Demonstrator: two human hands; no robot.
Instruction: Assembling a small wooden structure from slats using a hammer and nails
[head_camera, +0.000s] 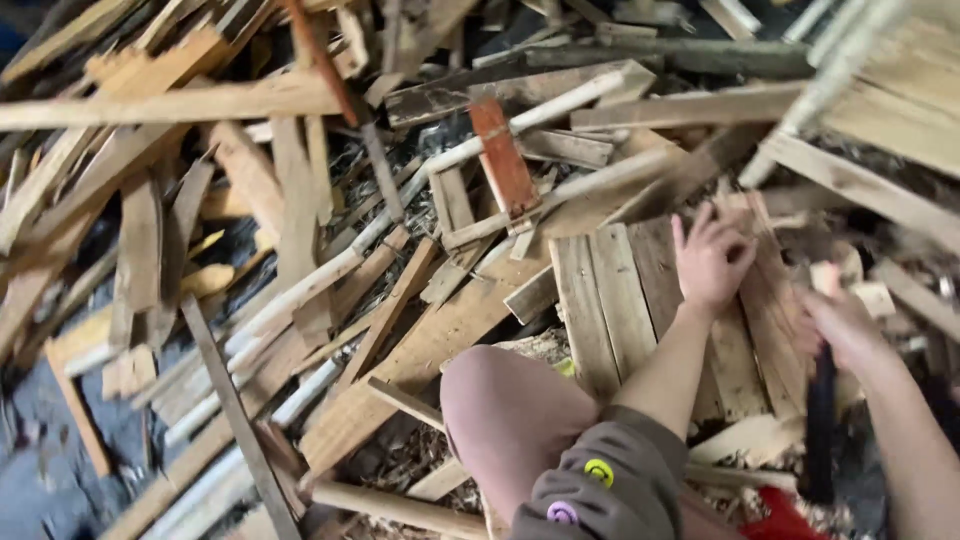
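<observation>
Over a heap of scrap wood, the left hand pressed spread fingers on a slatted board; the right hand, blurred, gripped a dark-handled tool, best swung clear of those fingers.

The left hand is stretched out in front, palm down, with the fingers spread a little and bent at the tips. Its bare arm runs straight back toward the body, and a grey-brown sleeve covers the upper part. The right hand sits just to the side of it — lower and closer. It looks blurry, so the fingers are hard to see, but they seem curled in. One bare knee pokes up — bent.
</observation>
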